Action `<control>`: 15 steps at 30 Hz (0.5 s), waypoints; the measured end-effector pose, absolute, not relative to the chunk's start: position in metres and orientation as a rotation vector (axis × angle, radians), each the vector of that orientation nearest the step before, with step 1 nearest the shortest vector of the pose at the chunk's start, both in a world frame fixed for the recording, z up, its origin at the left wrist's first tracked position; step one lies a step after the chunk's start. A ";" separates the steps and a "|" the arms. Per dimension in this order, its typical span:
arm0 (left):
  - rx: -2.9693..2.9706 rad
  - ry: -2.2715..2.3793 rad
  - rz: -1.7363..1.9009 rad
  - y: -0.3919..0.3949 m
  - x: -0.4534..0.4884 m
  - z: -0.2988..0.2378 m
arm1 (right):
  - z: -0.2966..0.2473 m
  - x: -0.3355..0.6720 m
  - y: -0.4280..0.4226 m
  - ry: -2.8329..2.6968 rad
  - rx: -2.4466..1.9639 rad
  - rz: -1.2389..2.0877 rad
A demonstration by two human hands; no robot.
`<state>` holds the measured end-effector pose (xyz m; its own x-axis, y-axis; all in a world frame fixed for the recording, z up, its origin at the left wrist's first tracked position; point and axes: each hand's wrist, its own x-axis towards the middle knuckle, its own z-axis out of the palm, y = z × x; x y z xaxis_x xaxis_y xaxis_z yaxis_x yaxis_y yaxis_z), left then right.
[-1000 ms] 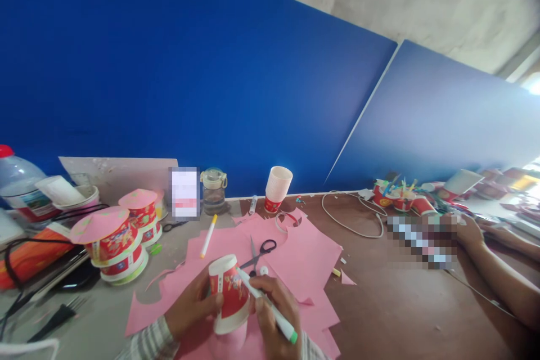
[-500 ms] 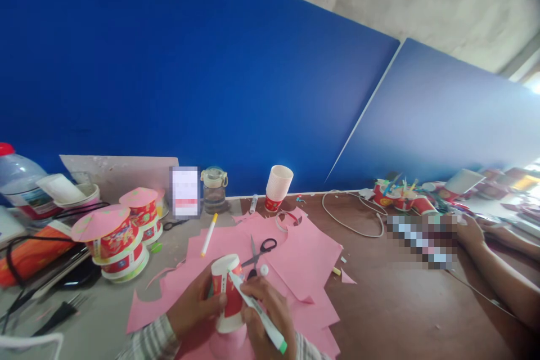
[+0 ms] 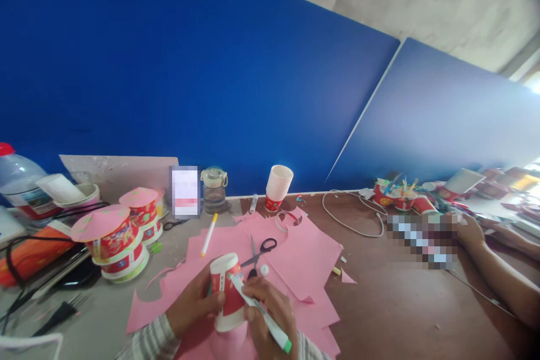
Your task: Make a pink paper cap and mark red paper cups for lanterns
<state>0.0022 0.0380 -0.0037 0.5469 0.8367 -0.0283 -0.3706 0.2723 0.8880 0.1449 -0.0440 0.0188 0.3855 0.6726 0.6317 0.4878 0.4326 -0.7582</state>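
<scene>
My left hand [image 3: 196, 299] is closed around the side of a red and white paper cup [image 3: 233, 298], held a little tilted over pink paper sheets [image 3: 307, 259]. In my right hand [image 3: 272, 312] is a white marker [image 3: 264, 315] with a green end. Its tip touches the cup's printed side near the upper rim. Just beyond the cup lie scissors [image 3: 255, 259] with black handles, blades apart, and a small white round piece [image 3: 264, 270]. A white marker with a yellow cap [image 3: 209, 234] rests on the paper to the left.
Pink-topped paper-cup models [image 3: 105, 236] stand at left, near a plastic bottle [image 3: 25, 185]. Behind the sheets are a glass jar [image 3: 215, 191] and stacked paper cups [image 3: 278, 187]. A cable [image 3: 354, 230] crosses the brown table. Another person's hand [image 3: 470, 232] is at right.
The marker tip has moved slightly down the cup's side, and my right hand has shifted a little right and down. The cup has tilted slightly in my left hand.
</scene>
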 end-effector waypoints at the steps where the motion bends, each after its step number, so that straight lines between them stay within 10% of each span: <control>1: 0.989 0.559 0.869 0.039 0.002 -0.005 | 0.020 0.146 -0.044 -1.271 -1.204 0.164; 15: 0.991 0.571 0.837 0.040 -0.001 -0.005 | 0.026 0.165 -0.037 -1.284 -1.212 0.456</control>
<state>-0.0011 0.0400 -0.0047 0.5670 0.8223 -0.0480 -0.3456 0.2904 0.8923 0.1652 -0.0370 0.0261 0.3021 0.8271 0.4740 0.3425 0.3698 -0.8637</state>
